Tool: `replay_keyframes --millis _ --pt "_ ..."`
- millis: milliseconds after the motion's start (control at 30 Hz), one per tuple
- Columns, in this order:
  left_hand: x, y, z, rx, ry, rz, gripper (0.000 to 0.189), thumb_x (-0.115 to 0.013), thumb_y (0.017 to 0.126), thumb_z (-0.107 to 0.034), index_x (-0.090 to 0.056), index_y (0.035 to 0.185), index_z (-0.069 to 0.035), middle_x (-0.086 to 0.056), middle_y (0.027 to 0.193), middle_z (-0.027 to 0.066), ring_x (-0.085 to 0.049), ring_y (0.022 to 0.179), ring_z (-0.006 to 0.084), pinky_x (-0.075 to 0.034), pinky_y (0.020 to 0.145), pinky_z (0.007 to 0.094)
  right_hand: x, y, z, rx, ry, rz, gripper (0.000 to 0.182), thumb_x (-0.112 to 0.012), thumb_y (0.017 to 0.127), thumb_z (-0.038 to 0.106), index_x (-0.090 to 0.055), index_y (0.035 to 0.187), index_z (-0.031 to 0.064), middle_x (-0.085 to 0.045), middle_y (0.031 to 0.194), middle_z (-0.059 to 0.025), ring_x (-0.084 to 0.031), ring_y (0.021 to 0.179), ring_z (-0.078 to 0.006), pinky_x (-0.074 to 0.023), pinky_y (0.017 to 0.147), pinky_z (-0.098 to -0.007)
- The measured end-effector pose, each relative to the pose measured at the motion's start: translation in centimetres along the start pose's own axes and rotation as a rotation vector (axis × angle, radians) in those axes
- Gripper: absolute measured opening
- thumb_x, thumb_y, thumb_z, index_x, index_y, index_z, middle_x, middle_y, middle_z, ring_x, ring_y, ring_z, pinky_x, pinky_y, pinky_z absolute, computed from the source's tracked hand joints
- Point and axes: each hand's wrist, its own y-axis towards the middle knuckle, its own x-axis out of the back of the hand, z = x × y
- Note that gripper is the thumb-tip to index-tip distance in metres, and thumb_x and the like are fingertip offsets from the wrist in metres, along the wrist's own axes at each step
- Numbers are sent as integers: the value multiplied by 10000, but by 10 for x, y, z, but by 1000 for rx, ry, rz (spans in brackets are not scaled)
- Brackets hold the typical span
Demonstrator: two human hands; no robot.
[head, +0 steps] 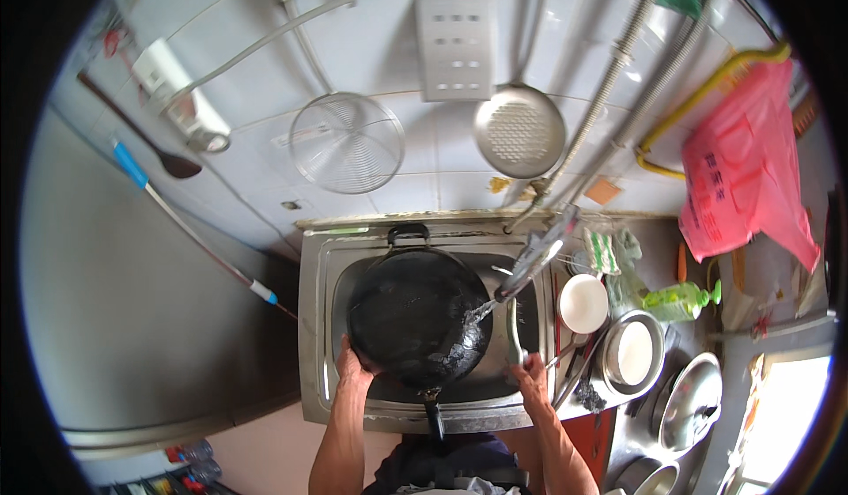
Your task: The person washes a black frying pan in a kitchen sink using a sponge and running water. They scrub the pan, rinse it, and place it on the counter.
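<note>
A black wok (417, 313) lies tilted over a stainless steel sink (318, 376), its long handle pointing towards me and its loop handle at the far side. My left hand (354, 366) grips the wok's left rim. Water runs from the faucet (530, 263) onto the right part of the wok. To the right of the wok, my right hand (530, 372) holds a pale-handled brush (513, 333) over the basin; its bristles show only faintly.
On the right counter stand a white bowl (583, 303), a metal bowl (652, 336) with a white one inside, a green pump bottle (676, 301) and a metal lid (692, 402). A wire strainer (347, 142) and a perforated ladle (520, 131) hang on the tiled wall.
</note>
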Motion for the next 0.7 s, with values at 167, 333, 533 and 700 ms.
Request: replay_keyframes --millis 167,333,533,700 --pt "5 6 4 -26 -37 16 580 -416 983 -584 -512 1357 -152 -556 1373 87 -535 1241 352 -469 901 680 29 -27 -23 269 -207 -53 380 -697 784 12 -443 1060 75 -546 871 -59 -578 813 -161 -489 748 -296" --pt "12 7 5 -57 -72 -63 568 -444 984 -560 -541 1316 -110 -590 1312 107 -578 1166 341 -487 873 658 5 -83 44 614 -614 -17 731 -731 742 -29 -445 1410 57 -594 1061 -174 -605 938 -322 -504 808 -400" --pt "-4 2 13 -112 -161 -21 561 -450 1004 -503 -559 1257 -15 -640 1195 138 -622 1077 303 -522 887 529 -123 -68 163 974 -750 186 551 -683 728 -61 -583 1258 54 -613 1127 -181 -585 1038 -379 -486 898 -445" --pt "-1 -3 12 -107 -113 -166 554 -509 978 -497 -592 1209 1 -649 1136 132 -638 993 309 -541 835 514 -259 29 212 1199 -800 229 414 -676 759 17 -542 1145 82 -582 1048 -128 -591 993 -361 -511 798 -450"
